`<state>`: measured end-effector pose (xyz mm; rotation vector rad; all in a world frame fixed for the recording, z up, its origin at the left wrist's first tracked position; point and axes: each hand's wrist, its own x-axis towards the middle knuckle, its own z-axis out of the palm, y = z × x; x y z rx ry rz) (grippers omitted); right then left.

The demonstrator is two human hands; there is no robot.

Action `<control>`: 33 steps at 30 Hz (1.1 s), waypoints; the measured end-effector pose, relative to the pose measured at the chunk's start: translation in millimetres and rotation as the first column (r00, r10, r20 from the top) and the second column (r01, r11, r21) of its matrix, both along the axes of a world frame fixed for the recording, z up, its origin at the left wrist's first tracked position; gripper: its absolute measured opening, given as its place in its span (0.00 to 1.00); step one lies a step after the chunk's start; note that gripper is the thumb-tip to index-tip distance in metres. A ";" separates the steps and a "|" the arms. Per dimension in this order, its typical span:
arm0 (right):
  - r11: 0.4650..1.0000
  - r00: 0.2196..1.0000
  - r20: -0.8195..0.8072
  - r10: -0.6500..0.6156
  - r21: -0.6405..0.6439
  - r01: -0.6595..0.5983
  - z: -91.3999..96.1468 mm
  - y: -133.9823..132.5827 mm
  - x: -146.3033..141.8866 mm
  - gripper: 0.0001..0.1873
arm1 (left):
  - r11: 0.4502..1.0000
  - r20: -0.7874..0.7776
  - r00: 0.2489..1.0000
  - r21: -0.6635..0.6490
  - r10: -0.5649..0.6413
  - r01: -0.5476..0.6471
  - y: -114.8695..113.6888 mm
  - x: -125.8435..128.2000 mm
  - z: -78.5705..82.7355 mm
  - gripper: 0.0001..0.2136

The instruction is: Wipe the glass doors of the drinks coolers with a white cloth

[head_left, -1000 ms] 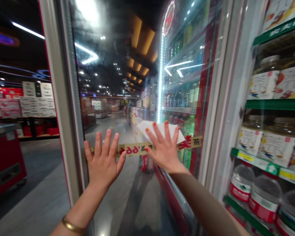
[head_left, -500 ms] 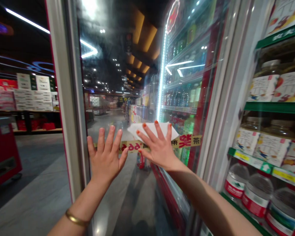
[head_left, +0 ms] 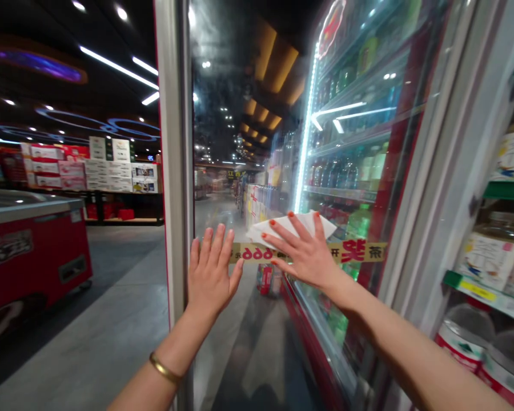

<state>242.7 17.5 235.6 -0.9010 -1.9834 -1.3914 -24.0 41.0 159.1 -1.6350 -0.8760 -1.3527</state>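
My left hand (head_left: 212,273) lies flat on the glass door (head_left: 223,365), its fingers stretched out and nothing in it. A gold bangle (head_left: 164,368) circles that wrist. My right hand (head_left: 309,254) is spread over a white wipe, perhaps paper or cloth (head_left: 325,227), and presses it flat against the glass. The wipe shows above and between the fingers; the palm hides its lower part. Just below it, a yellow printed strip (head_left: 364,251) with reversed lettering runs across the pane, partly behind both hands.
The door's metal frame (head_left: 173,171) stands upright on the left. Shelves at the right hold boxed tea jars (head_left: 488,257) and large water bottles (head_left: 465,334). At the left stands a red chest cooler (head_left: 29,257), with stacked cartons (head_left: 107,171) behind. A lit drinks fridge shows in the glass.
The view has turned left, so the door and both hands sit further right in the picture and more of the red cooler shows. Against the glass, both hands look nearly unmoved.
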 end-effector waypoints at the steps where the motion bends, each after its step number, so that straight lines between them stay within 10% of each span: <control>1: 1.000 0.996 -0.080 -0.025 0.010 0.025 1.9 0.9 7.2 0.30 | 1.000 0.001 1.000 0.004 0.019 -0.019 0.5 -1.4 -3.3 0.40; 5: 0.987 0.862 -0.487 -0.142 0.002 0.164 32.4 6.6 0.4 0.34 | 0.999 0.014 0.999 0.007 0.031 -0.031 2.9 -2.8 -10.8 0.43; 12: 0.998 0.999 0.032 0.022 -0.057 -0.020 -12.0 2.4 -23.0 0.32 | 0.999 -0.012 1.000 0.032 0.004 -0.004 7.2 -3.4 -11.4 0.48; 17: 0.994 0.953 -0.304 -0.006 0.104 0.039 8.3 9.3 8.7 0.40 | 0.999 0.000 1.000 0.053 0.006 -0.006 8.3 -2.0 -11.8 0.45; 21: 0.997 0.883 -0.469 -0.010 0.066 0.047 45.2 20.1 -43.9 0.43 | 0.998 0.002 1.000 0.069 -0.005 0.005 7.8 -1.7 -12.9 0.46; 25: 0.986 0.992 -0.037 0.122 -0.113 -0.125 16.8 20.6 -87.0 0.37 | 0.990 0.024 0.998 0.130 -0.061 0.057 10.8 -2.7 -15.4 0.49; 28: 0.942 0.920 0.284 0.270 -0.274 -0.192 -8.8 14.1 -64.0 0.32 | 0.979 0.010 0.994 0.173 -0.108 0.105 15.8 -3.5 -18.0 0.49; 33: 0.998 0.991 -0.114 0.065 -0.015 -0.067 34.4 15.9 -30.8 0.31 | 0.983 0.008 0.990 0.121 -0.141 0.139 29.1 -3.7 -23.0 0.50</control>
